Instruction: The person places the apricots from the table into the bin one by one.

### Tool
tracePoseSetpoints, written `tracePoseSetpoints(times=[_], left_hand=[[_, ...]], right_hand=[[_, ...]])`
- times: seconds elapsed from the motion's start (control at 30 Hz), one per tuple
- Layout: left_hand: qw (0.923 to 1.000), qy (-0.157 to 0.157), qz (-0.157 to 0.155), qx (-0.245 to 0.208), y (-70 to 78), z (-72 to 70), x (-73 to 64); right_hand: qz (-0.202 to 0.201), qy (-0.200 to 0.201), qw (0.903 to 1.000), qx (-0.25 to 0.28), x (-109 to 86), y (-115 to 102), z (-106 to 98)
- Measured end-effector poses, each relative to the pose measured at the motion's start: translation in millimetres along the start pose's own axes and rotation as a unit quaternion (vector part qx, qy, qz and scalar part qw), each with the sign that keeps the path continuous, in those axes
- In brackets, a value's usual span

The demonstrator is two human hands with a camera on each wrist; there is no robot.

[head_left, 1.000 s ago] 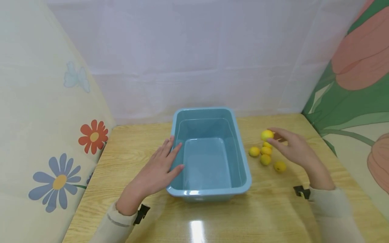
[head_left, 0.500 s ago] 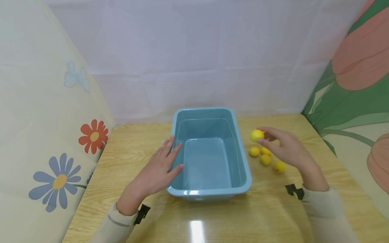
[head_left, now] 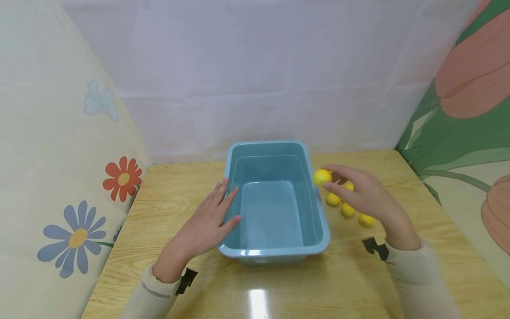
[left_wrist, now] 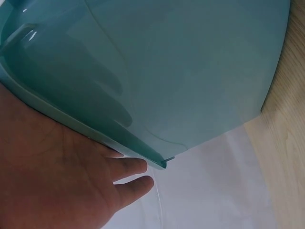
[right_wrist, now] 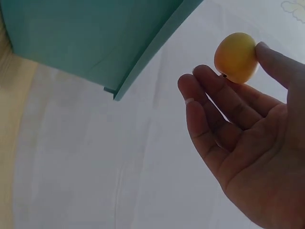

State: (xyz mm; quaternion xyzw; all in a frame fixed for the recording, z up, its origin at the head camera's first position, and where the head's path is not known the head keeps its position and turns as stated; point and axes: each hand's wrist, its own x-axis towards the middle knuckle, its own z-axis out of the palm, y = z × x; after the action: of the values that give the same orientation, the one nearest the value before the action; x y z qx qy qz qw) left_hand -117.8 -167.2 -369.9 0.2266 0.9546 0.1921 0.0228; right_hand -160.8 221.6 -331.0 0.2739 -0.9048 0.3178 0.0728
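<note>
Fruit, head view: small round yellow fruit (head_left: pixel 322 178) pinched in right hand (head_left: pixel 364 192), near right rim of rectangular blue plastic tub (head_left: pixel 275 252); apparently the carrying step
Tub, left wrist view: left hand (left_wrist: pixel 62 171) rests straight-fingered along rim
Pinch, right wrist view: fruit apart from tub; next likely calls for shifting inward, loosening

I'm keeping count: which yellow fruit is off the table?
The yellow fruit pinched by the right hand; the other visible fruits lie on the table.

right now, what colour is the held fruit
The held fruit is yellow, clearest in the head view.
</note>
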Motion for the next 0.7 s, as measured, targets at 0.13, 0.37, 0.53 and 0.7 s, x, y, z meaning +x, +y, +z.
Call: tracePoseSetpoints(times=[0.13, 0.37, 0.53, 0.7], left_hand=[[1.0000, 0.000, 0.000, 0.001, 0.2, 0.1, 0.0], [1.0000, 0.003, -0.005, 0.007, 1.1, 0.6, -1.3], [0.9999, 0.003, -0.012, 0.009, 2.1, 1.5, -2.3], [0.9999, 0.004, -0.010, 0.005, 2.3, 1.5, -1.9]], right_hand=[[-0.012, -0.008, 0.9999, 0.005, 4.6, -6.5, 3.8], [-0.030, -0.024, 0.9990, 0.024, 13.7, -14.7, 11.4], [-0.040, -0.032, 0.9981, 0.032, 20.9, -19.3, 16.0], [-0.056, -0.035, 0.9972, 0.033, 26.1, -21.4, 21.4]])
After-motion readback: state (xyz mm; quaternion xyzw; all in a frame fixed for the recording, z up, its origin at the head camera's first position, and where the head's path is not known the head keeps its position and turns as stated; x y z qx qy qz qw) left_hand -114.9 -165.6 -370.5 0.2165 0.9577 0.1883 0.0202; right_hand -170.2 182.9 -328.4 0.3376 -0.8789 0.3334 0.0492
